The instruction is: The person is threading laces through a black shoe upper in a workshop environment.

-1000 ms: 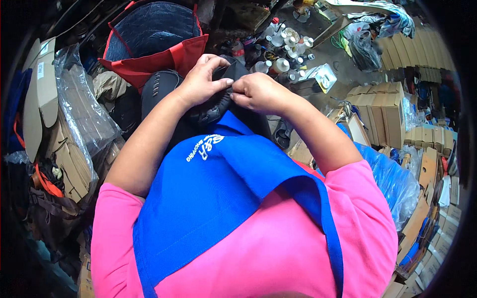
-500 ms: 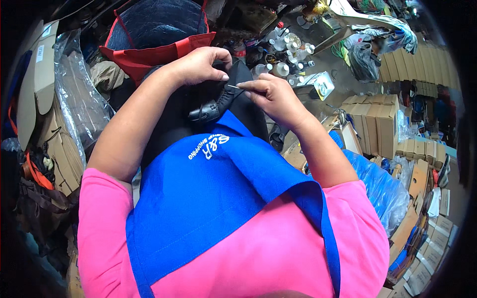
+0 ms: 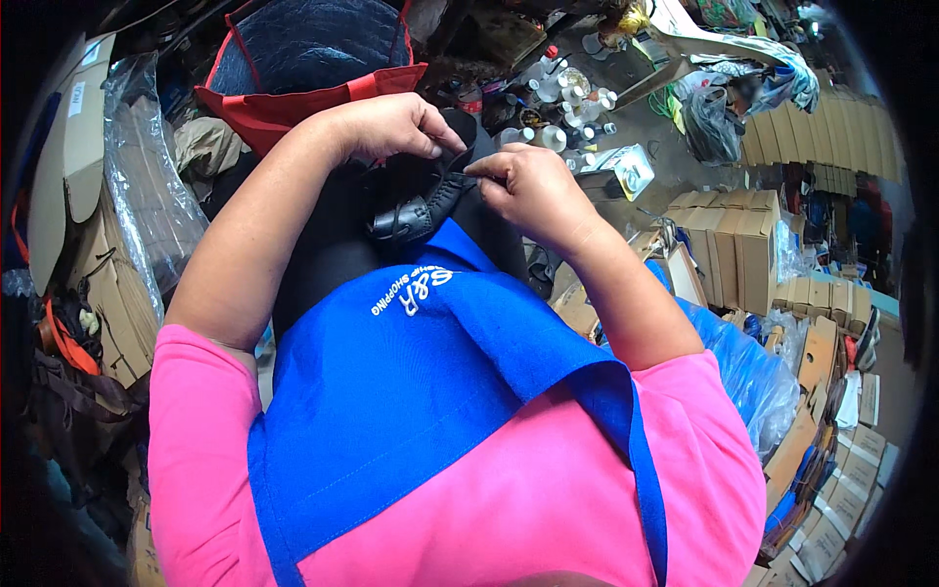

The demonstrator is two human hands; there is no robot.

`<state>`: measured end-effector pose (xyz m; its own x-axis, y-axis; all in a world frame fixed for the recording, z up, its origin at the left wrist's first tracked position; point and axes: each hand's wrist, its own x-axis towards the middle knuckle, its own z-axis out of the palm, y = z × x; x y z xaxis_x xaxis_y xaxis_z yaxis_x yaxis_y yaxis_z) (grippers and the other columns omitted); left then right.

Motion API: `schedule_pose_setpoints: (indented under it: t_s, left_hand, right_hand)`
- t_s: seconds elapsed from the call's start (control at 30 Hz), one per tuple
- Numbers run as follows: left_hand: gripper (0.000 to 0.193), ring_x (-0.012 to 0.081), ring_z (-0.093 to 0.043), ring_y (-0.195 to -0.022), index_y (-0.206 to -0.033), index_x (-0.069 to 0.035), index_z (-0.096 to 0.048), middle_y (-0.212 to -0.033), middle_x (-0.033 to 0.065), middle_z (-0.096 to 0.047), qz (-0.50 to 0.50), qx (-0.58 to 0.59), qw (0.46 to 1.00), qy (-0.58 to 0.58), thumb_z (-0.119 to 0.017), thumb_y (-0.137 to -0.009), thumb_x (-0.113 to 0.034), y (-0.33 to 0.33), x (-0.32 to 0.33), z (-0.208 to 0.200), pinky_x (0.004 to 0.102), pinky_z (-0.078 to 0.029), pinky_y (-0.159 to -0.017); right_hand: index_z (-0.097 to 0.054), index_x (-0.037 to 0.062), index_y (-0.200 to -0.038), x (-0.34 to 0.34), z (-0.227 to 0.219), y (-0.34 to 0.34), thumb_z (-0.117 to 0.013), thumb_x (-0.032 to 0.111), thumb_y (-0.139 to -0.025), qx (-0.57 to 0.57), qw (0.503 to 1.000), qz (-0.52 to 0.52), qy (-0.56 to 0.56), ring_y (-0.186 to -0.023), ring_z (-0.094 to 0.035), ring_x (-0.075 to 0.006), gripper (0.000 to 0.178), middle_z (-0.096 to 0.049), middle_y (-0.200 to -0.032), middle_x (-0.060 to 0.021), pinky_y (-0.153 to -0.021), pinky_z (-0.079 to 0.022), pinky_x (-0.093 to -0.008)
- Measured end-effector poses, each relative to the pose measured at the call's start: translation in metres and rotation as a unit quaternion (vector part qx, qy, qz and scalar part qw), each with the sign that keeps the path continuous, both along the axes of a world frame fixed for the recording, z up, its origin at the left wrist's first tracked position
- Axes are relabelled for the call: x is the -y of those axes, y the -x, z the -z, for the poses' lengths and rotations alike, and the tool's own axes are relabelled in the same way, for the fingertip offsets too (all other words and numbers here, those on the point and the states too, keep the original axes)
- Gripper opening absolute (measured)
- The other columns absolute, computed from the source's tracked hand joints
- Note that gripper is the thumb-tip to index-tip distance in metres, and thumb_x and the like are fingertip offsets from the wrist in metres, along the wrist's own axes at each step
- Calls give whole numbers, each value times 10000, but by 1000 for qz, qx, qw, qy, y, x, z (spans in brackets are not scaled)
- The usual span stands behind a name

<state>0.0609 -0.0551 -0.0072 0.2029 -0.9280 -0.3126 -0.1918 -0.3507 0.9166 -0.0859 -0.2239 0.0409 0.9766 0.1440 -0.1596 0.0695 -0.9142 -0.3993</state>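
A black leather shoe (image 3: 403, 221) lies across my dark-clad lap, its rounded toe toward me and a seam running along its side. My left hand (image 3: 399, 127) bends over the far end of the shoe, thumb and forefinger closed at its upper edge. Just right of it, my right hand (image 3: 540, 192) pinches with thumb and forefinger at the shoe's side. The thin needle in this pinch is mostly hidden now; it shows plainly in the earlier frame. A blue apron (image 3: 391, 391) covers my front and reaches the shoe's near side.
Beyond my left hand stands a red bag (image 3: 264, 122) with a silvery lining. Several bottles (image 3: 553, 137) crowd the floor ahead. Stacked cardboard boxes (image 3: 729, 240) and blue plastic wrap (image 3: 734, 362) lie at right; plastic-wrapped cardboard (image 3: 152, 186) leans at left.
The needle, pale and visible at my right fingertips before, is now mostly out of sight. My left fingertips have shifted slightly right, nearer the right hand. The shoe has barely moved.
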Motion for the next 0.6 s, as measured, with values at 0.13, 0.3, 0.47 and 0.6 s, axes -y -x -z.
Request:
schedule_pose_setpoints:
  t_s: [0.13, 0.3, 0.47, 0.6]
  left_hand:
    - [361, 130, -551, -740, -1166, -135, -673, -903, 18, -511, 10, 11, 998, -54, -583, -831, -37, -4, 2, 7, 270, -487, -574]
    - [311, 151, -572, -823, -1141, -122, -679, -921, 29, -510, 9, 24, 1000, -14, -631, -835, -92, 1, 3, -6, 268, -507, -603]
    - [309, 179, -579, -918, -1117, -89, -678, -971, 45, -526, 28, 88, 995, 28, -693, -809, -116, 0, 2, -1, 292, -517, -698]
    - [346, 220, -567, -990, -1107, -85, -679, -1027, 65, -546, 38, 120, 990, 62, -725, -764, -92, -4, 5, 12, 321, -464, -880]
  right_hand:
    - [-716, 118, -972, 1, 14, 6, -641, 149, -763, 21, 998, 1, -54, -832, -643, -308, 225, -653, -868, -131, -768, -519, -391]
    - [-727, 147, -972, 18, 20, -8, -683, 136, -755, 10, 994, -8, -104, -812, -631, -279, 221, -628, -846, -107, -746, -511, -368]
    - [-735, 152, -1011, 36, 31, -23, -705, 128, -808, -98, 976, -17, -193, -798, -555, -134, 206, -557, -797, -16, -726, -453, -276]
    - [-732, 95, -970, 32, 41, -18, -715, 120, -811, -154, 936, 51, -313, -822, -564, -101, 162, -592, -850, -2, -740, -466, -271]
